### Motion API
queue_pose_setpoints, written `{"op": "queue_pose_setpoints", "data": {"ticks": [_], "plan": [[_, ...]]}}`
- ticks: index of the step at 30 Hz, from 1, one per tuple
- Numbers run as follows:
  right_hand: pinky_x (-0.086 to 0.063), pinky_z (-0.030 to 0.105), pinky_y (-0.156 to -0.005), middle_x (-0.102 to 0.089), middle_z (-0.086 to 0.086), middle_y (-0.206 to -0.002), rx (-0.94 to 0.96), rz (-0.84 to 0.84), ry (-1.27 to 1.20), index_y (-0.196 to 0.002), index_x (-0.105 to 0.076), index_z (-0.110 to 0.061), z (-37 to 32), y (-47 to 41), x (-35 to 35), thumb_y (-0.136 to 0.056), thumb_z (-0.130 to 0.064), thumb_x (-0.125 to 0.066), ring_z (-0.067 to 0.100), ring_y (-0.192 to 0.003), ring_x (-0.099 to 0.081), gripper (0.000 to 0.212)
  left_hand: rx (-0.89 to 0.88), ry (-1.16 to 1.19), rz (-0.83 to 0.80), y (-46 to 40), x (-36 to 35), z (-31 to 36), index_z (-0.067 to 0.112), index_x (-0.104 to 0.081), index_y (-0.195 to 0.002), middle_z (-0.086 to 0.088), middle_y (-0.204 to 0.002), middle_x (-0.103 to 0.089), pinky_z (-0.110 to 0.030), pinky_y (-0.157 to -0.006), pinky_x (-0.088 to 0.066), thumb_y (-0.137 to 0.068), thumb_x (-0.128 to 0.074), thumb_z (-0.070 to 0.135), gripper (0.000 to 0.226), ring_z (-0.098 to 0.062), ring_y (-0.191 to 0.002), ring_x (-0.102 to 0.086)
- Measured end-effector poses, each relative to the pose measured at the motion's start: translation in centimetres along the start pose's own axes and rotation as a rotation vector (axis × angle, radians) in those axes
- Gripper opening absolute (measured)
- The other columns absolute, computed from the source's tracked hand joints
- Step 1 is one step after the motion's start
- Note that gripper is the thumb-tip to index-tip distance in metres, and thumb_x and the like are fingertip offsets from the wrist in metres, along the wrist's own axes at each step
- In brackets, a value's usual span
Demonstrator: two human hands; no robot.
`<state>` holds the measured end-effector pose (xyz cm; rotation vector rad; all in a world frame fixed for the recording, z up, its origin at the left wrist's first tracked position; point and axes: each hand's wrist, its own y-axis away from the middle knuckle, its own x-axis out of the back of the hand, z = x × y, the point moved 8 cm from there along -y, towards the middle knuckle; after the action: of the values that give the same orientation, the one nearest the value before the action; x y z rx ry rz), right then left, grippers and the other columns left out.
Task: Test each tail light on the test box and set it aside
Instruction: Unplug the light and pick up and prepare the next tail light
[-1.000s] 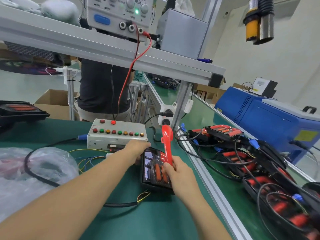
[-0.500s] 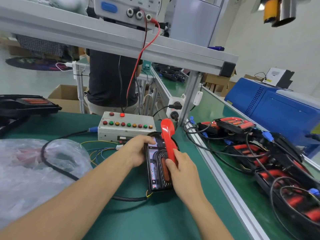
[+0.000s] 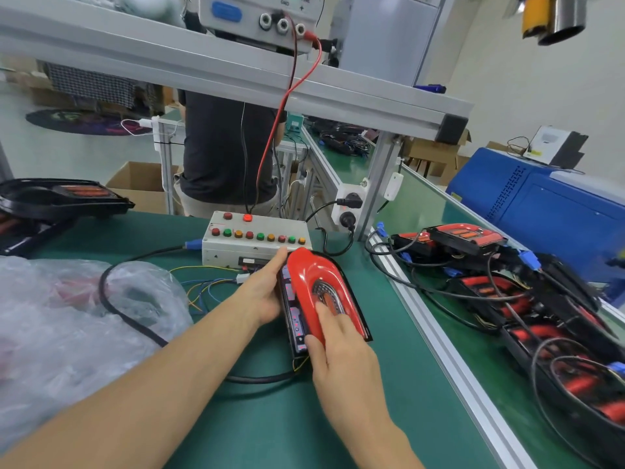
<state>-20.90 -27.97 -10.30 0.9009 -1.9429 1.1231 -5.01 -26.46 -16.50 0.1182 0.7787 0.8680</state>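
Observation:
A red and black tail light (image 3: 313,282) lies on the green bench mat, just in front of the grey test box (image 3: 257,236) with its row of coloured buttons. My left hand (image 3: 263,292) holds the light's left edge, fingers curled along it. My right hand (image 3: 341,353) rests on the red lens, fingers laid over its near end and thumb on the left side. A black cable runs from under the light toward me.
A heap of tail lights with black cables (image 3: 527,299) fills the bench at the right. A clear plastic bag (image 3: 67,319) lies at the left, black housings (image 3: 61,198) behind it. A person stands behind the test box. A blue machine (image 3: 548,204) is far right.
The tail light has turned from standing on edge to lying with its red lens facing up. My right hand now lies over the lens. The camera has moved closer.

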Motion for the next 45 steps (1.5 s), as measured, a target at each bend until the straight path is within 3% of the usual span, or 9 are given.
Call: {"op": "queue_pose_setpoints", "data": {"ticks": [7,13,18,21,27,30,33,38,45], "plan": [[-0.04,0.025,-0.068,-0.045,0.001,-0.124,-0.019,-0.023,0.124,-0.144,-0.041,-0.017,-1.8,0.5,-0.1,-0.099,-0.031,-0.05,0.021,-0.093,-0.06,0.048,-0.051,0.019,-0.044,0.4,-0.7,0.2,0.007,-0.067,-0.105,-0.016,-0.096,-0.074,-0.038,-0.063,-0.056,-0.093,-0.05,0.05,0.048,-0.027,-0.078,-0.073],[-0.037,0.019,-0.035,-0.065,0.0,-0.078,-0.051,0.067,0.317,-0.096,-0.076,-0.008,-3.1,0.2,0.8,-0.051,-0.032,-0.094,0.012,-0.04,-0.056,0.054,-0.146,0.013,-0.066,0.8,-1.4,1.1,0.015,-0.077,-0.086,-0.01,-0.088,-0.074,-0.034,-0.06,-0.057,-0.093,-0.054,0.041,0.036,-0.022,-0.073,-0.072],[-0.044,0.022,-0.04,-0.066,0.004,-0.088,-0.064,0.04,0.247,-0.107,-0.073,-0.007,-2.9,0.2,0.6,-0.062,-0.027,-0.089,0.015,-0.049,-0.062,0.052,-0.183,-0.004,-0.085,1.0,-1.2,1.6,0.022,-0.08,-0.077,-0.007,-0.088,-0.075,-0.036,-0.067,-0.058,-0.087,-0.061,0.044,0.031,-0.021,-0.075,-0.073],[-0.049,0.03,-0.074,-0.046,0.004,-0.132,-0.039,-0.04,0.186,-0.149,-0.034,-0.012,-2.6,-0.1,-0.5,-0.1,-0.031,-0.047,0.022,-0.096,-0.064,0.054,-0.24,-0.093,-0.098,1.3,-1.5,1.9,0.025,-0.074,-0.1,-0.009,-0.099,-0.074,-0.041,-0.074,-0.058,-0.084,-0.068,0.036,0.02,-0.025,-0.087,-0.072],[-0.043,0.03,-0.085,-0.034,-0.004,-0.138,-0.029,-0.115,0.11,-0.152,-0.018,-0.025,-1.5,0.1,-1.1,-0.1,-0.05,-0.034,0.019,-0.111,-0.054,0.06,-0.312,-0.13,-0.075,1.6,-1.8,2.6,0.025,-0.068,-0.11,-0.012,-0.099,-0.073,-0.037,-0.066,-0.058,-0.083,-0.069,0.013,0.03,-0.026,-0.085,-0.072],[-0.045,0.025,-0.076,-0.053,-0.013,-0.102,-0.155,0.009,-0.249,-0.118,-0.057,-0.036,0.7,0.8,0.7,-0.087,-0.058,-0.052,0.01,-0.086,-0.055,0.039,-0.326,-0.064,-0.04,1.6,-1.2,3.2,0.022,-0.068,-0.107,-0.011,-0.092,-0.074,-0.034,-0.061,-0.057,-0.082,-0.068,0.012,0.026,-0.022,-0.072,-0.072],[-0.042,0.015,-0.062,-0.053,-0.015,-0.07,-0.526,0.127,-0.671,-0.082,-0.061,-0.026,5.4,2.0,1.4,-0.076,-0.054,-0.067,0.008,-0.059,-0.05,0.029,-0.332,0.016,-0.003,1.7,-0.4,4.2,0.021,-0.066,-0.109,-0.01,-0.09,-0.074,-0.034,-0.06,-0.058,-0.084,-0.066,0.013,0.026,-0.021,-0.071,-0.072],[-0.043,0.046,-0.106,-0.061,0.007,-0.129,-0.851,-0.271,-1.456,-0.143,-0.035,-0.01,3.1,2.5,-4.0,-0.05,-0.047,-0.089,0.021,-0.113,-0.062,0.114,-0.356,0.046,0.009,2.0,-0.4,4.7,0.022,-0.066,-0.109,-0.009,-0.093,-0.075,-0.035,-0.061,-0.058,-0.085,-0.066,0.016,0.025,-0.021,-0.075,-0.073],[-0.047,0.039,-0.099,-0.073,0.002,-0.112,-0.777,-0.235,-1.502,-0.123,-0.057,-0.012,2.1,1.2,-4.6,-0.05,-0.025,-0.084,0.018,-0.109,-0.065,0.079,-0.349,0.031,-0.002,2.4,-1.1,4.2,0.017,-0.067,-0.105,-0.007,-0.091,-0.075,-0.033,-0.061,-0.057,-0.085,-0.066,0.019,0.02,-0.019,-0.076,-0.073]]}}
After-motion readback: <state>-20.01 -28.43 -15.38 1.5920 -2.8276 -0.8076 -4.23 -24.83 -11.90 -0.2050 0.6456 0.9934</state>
